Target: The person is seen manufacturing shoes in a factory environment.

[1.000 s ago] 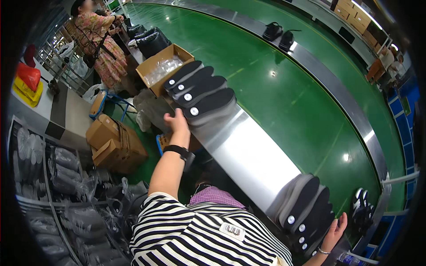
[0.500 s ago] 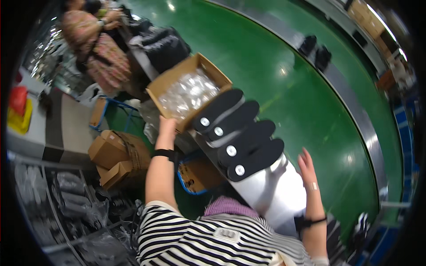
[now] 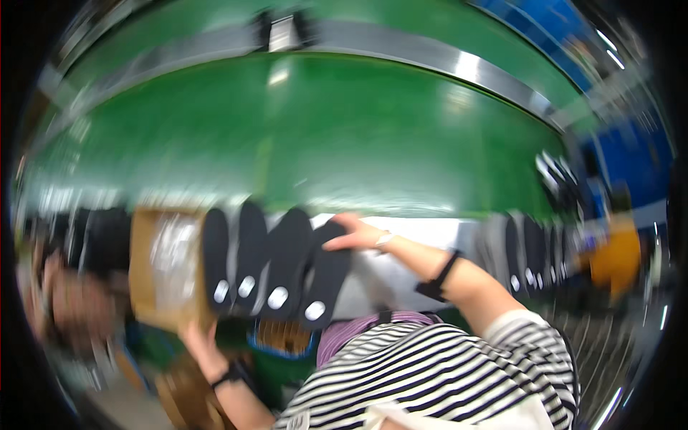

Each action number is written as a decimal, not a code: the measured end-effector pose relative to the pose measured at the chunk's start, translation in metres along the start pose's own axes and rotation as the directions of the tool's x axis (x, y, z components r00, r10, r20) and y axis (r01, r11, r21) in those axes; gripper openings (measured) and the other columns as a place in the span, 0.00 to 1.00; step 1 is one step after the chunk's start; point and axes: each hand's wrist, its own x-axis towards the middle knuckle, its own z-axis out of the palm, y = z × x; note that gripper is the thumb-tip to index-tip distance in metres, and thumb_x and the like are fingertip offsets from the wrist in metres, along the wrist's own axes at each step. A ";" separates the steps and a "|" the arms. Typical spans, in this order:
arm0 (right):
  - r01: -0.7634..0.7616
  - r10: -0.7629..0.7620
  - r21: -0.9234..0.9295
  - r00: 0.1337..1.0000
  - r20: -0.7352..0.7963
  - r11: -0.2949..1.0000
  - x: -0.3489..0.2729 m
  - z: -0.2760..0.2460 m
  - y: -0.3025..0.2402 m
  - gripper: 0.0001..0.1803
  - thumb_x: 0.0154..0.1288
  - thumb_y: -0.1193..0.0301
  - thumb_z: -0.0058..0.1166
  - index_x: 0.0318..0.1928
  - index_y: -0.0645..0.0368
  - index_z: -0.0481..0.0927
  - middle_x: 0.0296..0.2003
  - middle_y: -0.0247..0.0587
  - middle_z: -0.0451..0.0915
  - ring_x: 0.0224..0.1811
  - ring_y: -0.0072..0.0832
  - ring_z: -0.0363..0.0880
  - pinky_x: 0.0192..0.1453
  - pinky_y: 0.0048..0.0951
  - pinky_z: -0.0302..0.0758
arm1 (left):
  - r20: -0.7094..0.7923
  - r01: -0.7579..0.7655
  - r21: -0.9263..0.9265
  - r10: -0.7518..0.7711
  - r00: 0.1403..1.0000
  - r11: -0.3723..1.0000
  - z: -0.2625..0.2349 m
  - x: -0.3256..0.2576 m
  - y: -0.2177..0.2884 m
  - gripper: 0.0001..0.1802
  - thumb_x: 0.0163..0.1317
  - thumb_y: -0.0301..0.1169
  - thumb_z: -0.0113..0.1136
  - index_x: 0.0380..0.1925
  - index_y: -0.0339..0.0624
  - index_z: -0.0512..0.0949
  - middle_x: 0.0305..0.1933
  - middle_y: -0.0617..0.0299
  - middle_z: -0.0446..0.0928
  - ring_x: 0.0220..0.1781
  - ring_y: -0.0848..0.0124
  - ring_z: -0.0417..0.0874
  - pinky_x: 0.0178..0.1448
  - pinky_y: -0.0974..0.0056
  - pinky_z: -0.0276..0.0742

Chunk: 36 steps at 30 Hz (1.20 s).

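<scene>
Black insoles (image 3: 279, 269) with white round labels at their heels lie in a side-by-side row on a pale metal bench (image 3: 365, 287). My right hand (image 3: 356, 233) is at the toe end of the rightmost insole (image 3: 326, 276), thumb and fingers around its tip. To the left of the row stands an open cardboard box (image 3: 143, 269) holding clear plastic pieces (image 3: 175, 254). My left hand (image 3: 198, 340) grips the near edge of that box, though blur softens its fingertips.
More insoles, grey and black (image 3: 527, 251), stand farther right along the bench. Below its near side are a blue-rimmed crate (image 3: 283, 351) and cardboard (image 3: 183, 390). A blurred person (image 3: 79, 301) is at the far left. Beyond the green floor (image 3: 287, 143) runs a grey strip (image 3: 401, 46).
The view has swung to the right, bringing the right end of the bench in. My right hand has come from the bench's far edge onto the rightmost insole. My left hand stays at the box.
</scene>
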 end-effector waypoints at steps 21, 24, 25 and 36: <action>0.161 -0.006 0.227 0.828 -0.561 0.960 -0.309 -0.063 0.056 0.16 0.58 0.64 0.45 0.41 0.61 0.73 0.39 0.44 0.73 0.39 0.29 0.73 0.44 0.28 0.69 | 0.855 -0.633 0.278 0.114 0.505 0.723 0.177 -0.178 0.103 0.18 0.62 0.29 0.40 0.51 0.33 0.60 0.49 0.51 0.67 0.50 0.64 0.69 0.56 0.63 0.62; 0.447 -0.267 0.086 0.665 -0.698 0.890 -0.380 -0.083 0.040 0.10 0.60 0.71 0.43 0.39 0.63 0.74 0.37 0.40 0.74 0.41 0.28 0.71 0.47 0.27 0.67 | 0.933 -0.621 0.211 0.033 0.358 0.755 0.215 -0.232 0.064 0.18 0.62 0.29 0.41 0.51 0.33 0.60 0.48 0.52 0.68 0.49 0.65 0.70 0.55 0.64 0.63; 0.516 -0.373 -0.010 0.605 -0.703 0.857 -0.403 -0.091 0.033 0.09 0.60 0.73 0.44 0.39 0.63 0.73 0.38 0.41 0.74 0.42 0.30 0.72 0.47 0.28 0.67 | 0.953 -0.601 0.199 -0.009 0.303 0.774 0.226 -0.252 0.050 0.18 0.62 0.29 0.41 0.51 0.33 0.61 0.48 0.52 0.68 0.49 0.65 0.70 0.54 0.64 0.63; 0.438 -0.916 -0.820 0.017 -0.402 0.368 -0.615 -0.153 -0.009 0.14 0.48 0.70 0.51 0.39 0.54 0.77 0.37 0.41 0.74 0.31 0.32 0.73 0.33 0.31 0.70 | 0.909 -0.628 0.160 -0.362 -0.206 0.761 0.341 -0.472 -0.110 0.19 0.57 0.27 0.49 0.50 0.34 0.64 0.46 0.56 0.71 0.49 0.70 0.72 0.52 0.68 0.66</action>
